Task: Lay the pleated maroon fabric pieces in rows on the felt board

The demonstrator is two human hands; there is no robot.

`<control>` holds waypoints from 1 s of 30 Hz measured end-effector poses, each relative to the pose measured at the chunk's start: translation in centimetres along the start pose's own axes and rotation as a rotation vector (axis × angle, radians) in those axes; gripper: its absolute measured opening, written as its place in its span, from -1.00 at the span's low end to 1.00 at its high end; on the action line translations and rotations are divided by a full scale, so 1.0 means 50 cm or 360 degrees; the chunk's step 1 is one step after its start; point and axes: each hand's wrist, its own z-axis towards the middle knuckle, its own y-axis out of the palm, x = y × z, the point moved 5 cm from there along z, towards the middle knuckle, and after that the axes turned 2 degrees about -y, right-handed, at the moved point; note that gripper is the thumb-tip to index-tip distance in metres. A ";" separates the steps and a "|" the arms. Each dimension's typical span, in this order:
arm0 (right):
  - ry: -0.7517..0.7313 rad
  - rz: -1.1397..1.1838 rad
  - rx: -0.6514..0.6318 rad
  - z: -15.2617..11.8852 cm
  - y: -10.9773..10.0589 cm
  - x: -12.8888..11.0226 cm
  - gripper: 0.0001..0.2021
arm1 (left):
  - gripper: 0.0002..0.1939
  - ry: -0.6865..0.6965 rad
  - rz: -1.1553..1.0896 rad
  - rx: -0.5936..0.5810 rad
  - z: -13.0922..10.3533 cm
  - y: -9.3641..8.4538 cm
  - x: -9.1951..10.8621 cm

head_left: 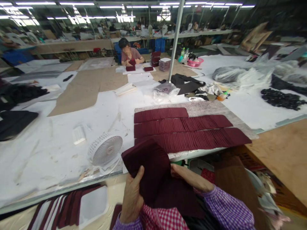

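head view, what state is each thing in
Left hand: gripping dark maroon cloth
Right hand: holding its edge
Cloth: held up, bent
Round white plastic fan: tilted back, running unclear
Flat maroon cloth pieces: overlapping, three rows
Round pink plastic basin: loaded
Long white ceiling tubes: lit

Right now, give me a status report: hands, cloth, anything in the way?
Left hand and right hand gripping maroon cloth. Overlapping maroon pieces lie in three rows beyond. Small fan stands nearby, left; cloth looks unobstructed.
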 end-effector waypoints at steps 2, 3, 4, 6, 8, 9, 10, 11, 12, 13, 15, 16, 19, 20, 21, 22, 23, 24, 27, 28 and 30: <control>0.0054 -0.0083 -0.0162 -0.015 -0.014 0.001 -0.60 | -0.44 -0.0012 0.0026 0.0014 0.007 0.007 -0.004; 0.0101 -0.0134 -0.0236 -0.021 -0.022 0.003 -0.57 | -0.45 -0.0015 0.0029 0.0006 0.011 0.012 -0.007; 0.0132 -0.0167 -0.0252 -0.026 -0.033 0.003 -0.54 | -0.45 -0.0011 0.0028 -0.0010 0.016 0.018 -0.009; 0.0142 -0.0182 -0.0193 -0.029 -0.061 -0.001 -0.57 | -0.44 0.0015 0.0026 -0.0053 0.026 0.032 -0.014; 0.0102 -0.0118 -0.0121 -0.027 -0.091 -0.009 -0.60 | -0.44 0.0060 0.0031 -0.0075 0.037 0.049 -0.019; 0.0077 -0.0081 -0.0112 -0.024 -0.104 -0.013 -0.61 | -0.45 0.0080 0.0035 -0.0072 0.042 0.060 -0.021; 0.0062 -0.0051 -0.0129 -0.020 -0.116 -0.016 -0.63 | -0.46 0.0091 0.0039 -0.0065 0.046 0.071 -0.024; 0.0064 -0.0024 -0.0167 -0.016 -0.126 -0.018 -0.64 | -0.48 0.0092 0.0044 -0.0059 0.051 0.084 -0.028; 0.0072 0.0007 -0.0207 -0.010 -0.136 -0.020 -0.65 | -0.50 0.0088 0.0049 -0.0052 0.056 0.097 -0.032; 0.0075 0.0037 -0.0235 -0.004 -0.146 -0.022 -0.66 | -0.52 0.0090 0.0050 -0.0045 0.061 0.111 -0.035; 0.0082 0.0101 -0.0255 0.009 -0.171 -0.026 -0.67 | -0.52 0.0119 0.0044 -0.0043 0.073 0.139 -0.040; 0.0081 0.0141 -0.0243 0.016 -0.185 -0.028 -0.67 | -0.51 0.0142 0.0042 -0.0045 0.081 0.153 -0.041; 0.0086 0.0275 -0.0142 0.035 -0.237 -0.039 -0.69 | -0.51 0.0204 0.0056 -0.0037 0.109 0.194 -0.045; 0.0093 0.0307 -0.0104 0.041 -0.256 -0.044 -0.69 | -0.51 0.0219 0.0063 -0.0028 0.120 0.208 -0.046; 0.0095 0.0325 -0.0068 0.047 -0.275 -0.050 -0.70 | -0.51 0.0232 0.0065 -0.0022 0.131 0.223 -0.047; 0.0095 0.0330 -0.0038 0.053 -0.294 -0.057 -0.71 | -0.49 0.0245 0.0059 -0.0021 0.141 0.239 -0.048; 0.0096 0.0329 -0.0012 0.059 -0.311 -0.064 -0.72 | -0.48 0.0257 0.0047 -0.0022 0.152 0.255 -0.049; 0.0102 0.0327 0.0005 0.065 -0.327 -0.071 -0.72 | -0.47 0.0268 0.0032 -0.0023 0.162 0.270 -0.051; 0.0116 0.0332 0.0040 0.087 -0.369 -0.086 -0.73 | -0.46 0.0310 -0.0015 -0.0017 0.191 0.309 -0.054; 0.0112 0.0328 0.0047 0.095 -0.382 -0.090 -0.73 | -0.47 0.0319 -0.0024 -0.0014 0.200 0.319 -0.056; 0.0098 0.0314 0.0052 0.111 -0.405 -0.094 -0.73 | -0.47 0.0314 -0.0027 -0.0006 0.219 0.336 -0.060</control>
